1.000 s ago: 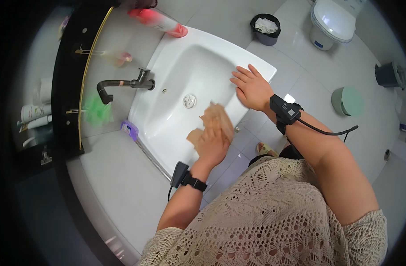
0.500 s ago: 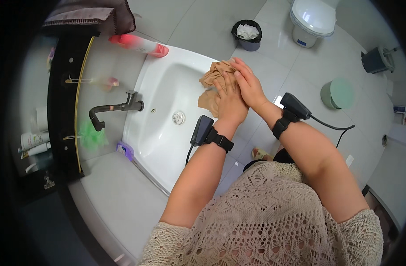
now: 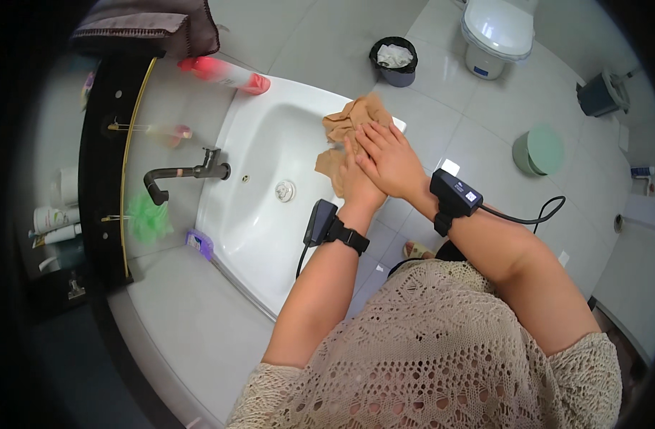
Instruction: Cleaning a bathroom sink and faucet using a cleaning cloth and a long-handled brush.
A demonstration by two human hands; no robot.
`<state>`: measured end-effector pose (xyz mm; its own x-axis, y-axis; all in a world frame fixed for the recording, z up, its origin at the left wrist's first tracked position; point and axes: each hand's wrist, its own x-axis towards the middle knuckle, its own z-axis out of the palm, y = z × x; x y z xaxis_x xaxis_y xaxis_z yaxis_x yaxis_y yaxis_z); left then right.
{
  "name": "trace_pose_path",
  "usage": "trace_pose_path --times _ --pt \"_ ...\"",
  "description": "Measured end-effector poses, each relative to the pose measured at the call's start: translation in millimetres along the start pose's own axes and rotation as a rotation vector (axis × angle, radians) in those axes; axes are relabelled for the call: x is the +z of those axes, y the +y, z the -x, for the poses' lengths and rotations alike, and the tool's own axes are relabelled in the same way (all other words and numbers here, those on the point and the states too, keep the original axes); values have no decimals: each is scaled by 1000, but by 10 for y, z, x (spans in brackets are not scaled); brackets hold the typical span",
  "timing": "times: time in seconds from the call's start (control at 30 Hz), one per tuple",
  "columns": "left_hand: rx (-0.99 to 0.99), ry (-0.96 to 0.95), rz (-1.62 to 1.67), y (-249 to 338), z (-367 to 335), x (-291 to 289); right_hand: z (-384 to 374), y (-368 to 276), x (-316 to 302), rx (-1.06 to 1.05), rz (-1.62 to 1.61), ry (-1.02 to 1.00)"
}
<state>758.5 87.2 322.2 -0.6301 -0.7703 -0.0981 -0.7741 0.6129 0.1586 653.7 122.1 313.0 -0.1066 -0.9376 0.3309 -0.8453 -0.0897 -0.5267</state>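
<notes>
- The tan cloth (image 3: 352,120) lies bunched over the front edge of the white sink (image 3: 299,89), one flap hanging toward the basin; that firm edge probably gives it backing.
- The left grip (image 3: 364,179) rests on the cloth, partly hidden under the other hand, so I cannot tell whether its fingers curl into the fabric or lie flat.
- The right grip (image 3: 390,163) is open and flat, fingers extended across the left one's fingers and onto the cloth, pinching nothing visible; stacked this way, both arms can likely bear down on one spot.
- A black device is strapped at each wrist, left (image 3: 320,222) and right (image 3: 456,193), which leaves palms and fingers bare.
- The red-and-white spray can (image 3: 227,74) rests at the sink's far corner, apart from the hands, presumably within reach.
- The dark faucet (image 3: 191,172) is fixed at the wall side, opposite the cloth, with the drain cover (image 3: 285,191) between them.
</notes>
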Motion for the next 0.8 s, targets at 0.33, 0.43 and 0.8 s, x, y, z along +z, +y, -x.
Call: trace_pose_path --times 0.33,0.43,0.8 --pt "-148 -33 267 -332 712 -94 284 -402 222 -137 -324 -39" --pt "55 136 26 -488 983 -94 349 -352 168 -113 -372 113" --pt "-304 216 385 -981 1553 -114 332 -391 44 524 -519 129"
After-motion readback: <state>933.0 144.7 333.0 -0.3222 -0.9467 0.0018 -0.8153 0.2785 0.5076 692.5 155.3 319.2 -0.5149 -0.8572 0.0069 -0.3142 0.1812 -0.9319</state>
